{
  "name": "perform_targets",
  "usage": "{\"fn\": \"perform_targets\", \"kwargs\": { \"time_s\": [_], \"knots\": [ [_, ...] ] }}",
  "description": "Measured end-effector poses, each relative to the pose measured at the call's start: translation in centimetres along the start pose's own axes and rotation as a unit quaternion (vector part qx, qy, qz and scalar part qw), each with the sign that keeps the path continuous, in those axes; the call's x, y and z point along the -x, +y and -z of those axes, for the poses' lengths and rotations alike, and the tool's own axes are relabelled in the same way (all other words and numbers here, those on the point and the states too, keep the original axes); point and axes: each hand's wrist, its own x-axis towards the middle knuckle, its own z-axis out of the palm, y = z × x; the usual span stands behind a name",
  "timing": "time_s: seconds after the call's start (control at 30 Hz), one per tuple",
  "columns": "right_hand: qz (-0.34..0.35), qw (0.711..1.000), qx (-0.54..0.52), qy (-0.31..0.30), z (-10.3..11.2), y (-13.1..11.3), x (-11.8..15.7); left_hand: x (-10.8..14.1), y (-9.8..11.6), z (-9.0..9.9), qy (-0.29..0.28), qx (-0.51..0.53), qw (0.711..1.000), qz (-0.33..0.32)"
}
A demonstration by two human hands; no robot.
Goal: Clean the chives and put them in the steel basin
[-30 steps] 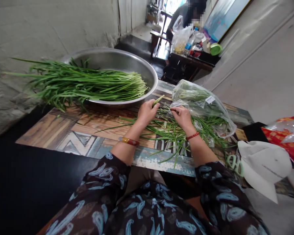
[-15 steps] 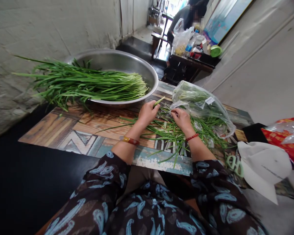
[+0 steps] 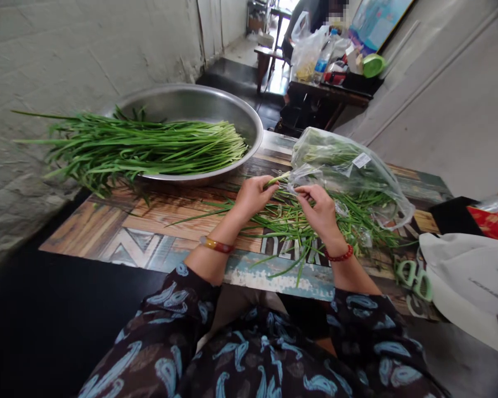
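My left hand is closed around a few garlic chives, whose pale ends stick out to the right. Close beside it, my right hand has thumb and fingers bent near the clear plastic bag's edge; whether anything is pinched there is too small to tell. Loose green chives are strewn on the table under both hands. The clear plastic bag with a white label lies behind my right hand, holding more chives. A large bundle of chives rests in the metal basin, leaves hanging over its left rim.
On the right lie light green-handled scissors and a white cap, with a red package behind. The patterned wooden table meets a wall at left. Farther back, a person sits by another table with bags and a bottle.
My left hand has moved slightly, and the chive ends now point toward the bag. My right hand has shifted right and its fingers have extended more. The view has turned a little.
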Motion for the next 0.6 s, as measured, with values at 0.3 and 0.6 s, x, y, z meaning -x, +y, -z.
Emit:
{"fn": "perform_targets", "kwargs": {
  "time_s": [0.3,0.6],
  "knots": [
    [-0.108,0.988,-0.111,0.025,0.3,-0.1,0.4,0.4,1.3,-0.5,-0.123,0.002,0.992,-0.009],
    [-0.158,0.977,-0.116,0.085,2.6,2.3,-0.2,0.3,1.7,-0.2,-0.122,0.081,0.987,0.064]
  ]
}}
